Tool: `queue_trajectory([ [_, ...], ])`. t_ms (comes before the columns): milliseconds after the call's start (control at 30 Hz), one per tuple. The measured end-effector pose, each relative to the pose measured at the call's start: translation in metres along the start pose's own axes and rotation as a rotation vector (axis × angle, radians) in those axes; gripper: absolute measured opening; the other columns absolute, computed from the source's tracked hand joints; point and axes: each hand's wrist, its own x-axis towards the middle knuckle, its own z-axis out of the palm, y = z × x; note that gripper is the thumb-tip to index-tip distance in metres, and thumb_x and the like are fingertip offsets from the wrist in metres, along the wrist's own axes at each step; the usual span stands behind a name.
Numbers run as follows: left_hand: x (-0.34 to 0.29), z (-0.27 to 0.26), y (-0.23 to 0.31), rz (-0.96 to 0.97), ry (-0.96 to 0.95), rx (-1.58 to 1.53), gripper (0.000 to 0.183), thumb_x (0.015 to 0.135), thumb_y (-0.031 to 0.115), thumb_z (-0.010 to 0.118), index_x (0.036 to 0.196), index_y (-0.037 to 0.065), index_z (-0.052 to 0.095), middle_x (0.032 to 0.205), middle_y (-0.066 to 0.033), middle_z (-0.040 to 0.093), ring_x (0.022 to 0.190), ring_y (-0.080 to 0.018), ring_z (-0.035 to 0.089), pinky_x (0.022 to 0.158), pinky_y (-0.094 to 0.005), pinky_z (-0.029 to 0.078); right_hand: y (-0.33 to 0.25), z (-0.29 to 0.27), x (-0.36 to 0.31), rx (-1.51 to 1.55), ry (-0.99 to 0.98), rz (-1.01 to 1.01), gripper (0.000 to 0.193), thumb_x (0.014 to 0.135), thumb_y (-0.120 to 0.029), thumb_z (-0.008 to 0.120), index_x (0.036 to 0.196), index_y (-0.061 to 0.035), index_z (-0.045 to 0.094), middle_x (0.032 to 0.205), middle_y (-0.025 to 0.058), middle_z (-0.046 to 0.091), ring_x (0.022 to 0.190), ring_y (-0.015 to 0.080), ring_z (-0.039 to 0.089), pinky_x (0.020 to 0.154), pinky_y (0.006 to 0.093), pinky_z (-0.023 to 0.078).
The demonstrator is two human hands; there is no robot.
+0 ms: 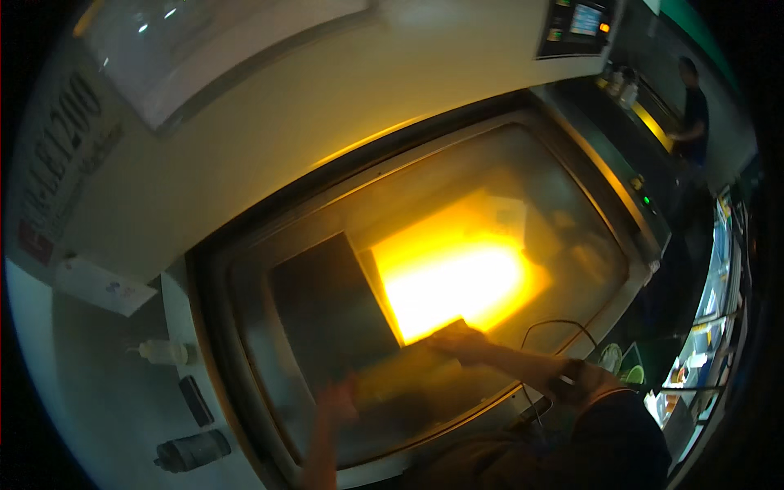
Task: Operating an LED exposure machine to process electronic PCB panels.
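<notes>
A flat glass-like bed [563,302] lies before me, with a bright yellow-white glow at its middle. To the left of the glow rests a dark rectangular panel [335,302]. My right hand [461,341] is at the glow's near edge, fingers closed together; a small dark shape shows at the fingertips, too dim to name. My left hand [336,400] is by the near end of the dark panel, its fingers smeared by motion. Between the hands stretches a dim yellowish sheet-like area [400,371], and I cannot make out whether either hand holds it.
A raised machine hood [327,90] with a control screen [585,20] overhangs the bed. On the left ledge are a squeeze bottle [163,352], a dark slim object [196,401] and a dark cylinder [193,451]. A cable [563,322] loops at right. Another person [694,114] stands far right.
</notes>
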Motion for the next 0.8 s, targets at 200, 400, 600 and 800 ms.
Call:
queue_trajectory([
  [200,-0.124,0.084,0.088,0.046,0.051,0.000,0.070,0.081,0.013,0.061,0.148,0.012,0.040,0.141,-0.0196,0.050,0.128,-0.0446,0.047,0.107,-0.0523,0.038,-0.058,0.048,-0.147,0.054,-0.039,-0.090,0.073,0.090,-0.036,0.059,0.154,-0.0251,0.025,0.152,0.0097,0.039,0.135,0.0334,0.043,0.110,0.0506,0.034],
  [400,-0.082,0.140,0.089,0.103,0.184,-0.207,0.064,0.084,0.000,0.052,0.147,0.010,0.041,0.138,-0.0264,0.050,0.132,-0.0384,0.045,0.110,-0.0500,0.034,0.097,-0.018,-0.180,0.353,0.267,0.178,0.080,0.089,-0.050,0.064,0.151,-0.0128,0.031,0.153,0.0173,0.034,0.141,0.0360,0.033,0.115,0.0504,0.026],
  [600,-0.060,0.083,0.254,-0.256,0.050,-0.325,0.086,0.073,0.005,0.071,0.150,0.014,0.035,0.142,-0.0156,0.051,0.127,-0.0356,0.051,0.103,-0.0396,0.044,0.351,-0.183,-0.391,-0.322,0.568,1.043,0.069,0.081,-0.048,0.069,0.133,-0.0070,0.051,0.128,0.0197,0.055,0.119,0.0330,0.055,0.092,0.0466,0.049],
  [800,-0.030,0.072,0.292,-0.261,0.126,-0.273,0.088,0.071,0.002,0.074,0.149,0.015,0.037,0.142,-0.0159,0.050,0.129,-0.0330,0.051,0.102,-0.0392,0.045,0.434,-0.198,-0.505,-0.133,0.540,1.562,0.107,0.072,-0.062,0.073,0.155,-0.0178,0.021,0.158,0.0116,0.026,0.147,0.0296,0.022,0.119,0.0514,0.014],
])
